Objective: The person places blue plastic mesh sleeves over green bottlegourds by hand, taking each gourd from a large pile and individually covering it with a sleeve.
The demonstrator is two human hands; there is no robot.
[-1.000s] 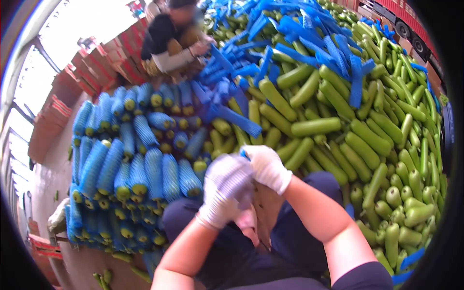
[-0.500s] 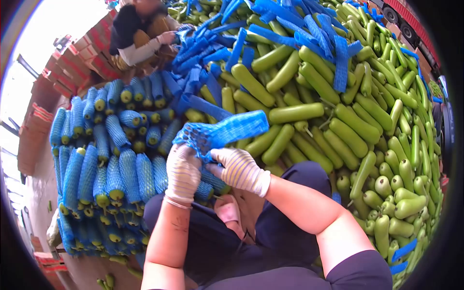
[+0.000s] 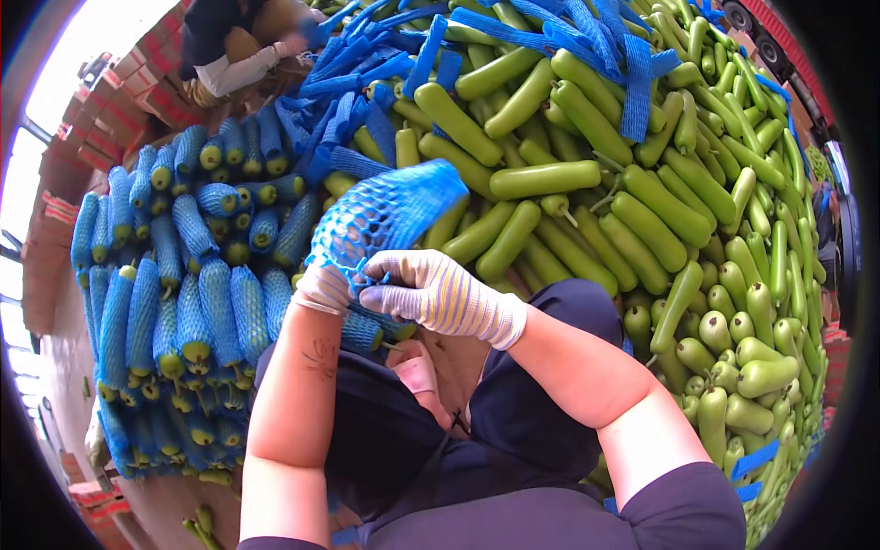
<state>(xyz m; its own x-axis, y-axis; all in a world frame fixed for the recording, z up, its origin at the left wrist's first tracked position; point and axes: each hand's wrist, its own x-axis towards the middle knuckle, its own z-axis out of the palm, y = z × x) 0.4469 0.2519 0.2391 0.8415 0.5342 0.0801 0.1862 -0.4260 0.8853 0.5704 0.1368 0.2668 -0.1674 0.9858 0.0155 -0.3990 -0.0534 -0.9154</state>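
Note:
My left hand (image 3: 323,288), in a striped work glove, is pushed into the mouth of a blue mesh sleeve (image 3: 390,213). The mesh is stretched wide around it and hides its fingers. At the sleeve's near edge, my gloved right hand (image 3: 440,291) pinches the rim between thumb and fingers. The sleeve's far end is flat and points up and right. Beyond both hands lies a heap of bare green gourds (image 3: 545,181). To the left stand stacked gourds in blue mesh sleeves (image 3: 216,307).
Loose blue sleeves (image 3: 422,57) lie over the top of the heap. A person (image 3: 240,50) sits at the upper left, near stacked cartons (image 3: 119,119). Below my hands are my knees and a pink shoe (image 3: 417,371). A red truck (image 3: 775,37) stands at the far right.
My left hand has gone from gripping the sleeve's bunched end to being inside its mouth. The mesh has spread open, and my right hand has moved left along its rim. The view has shifted slightly.

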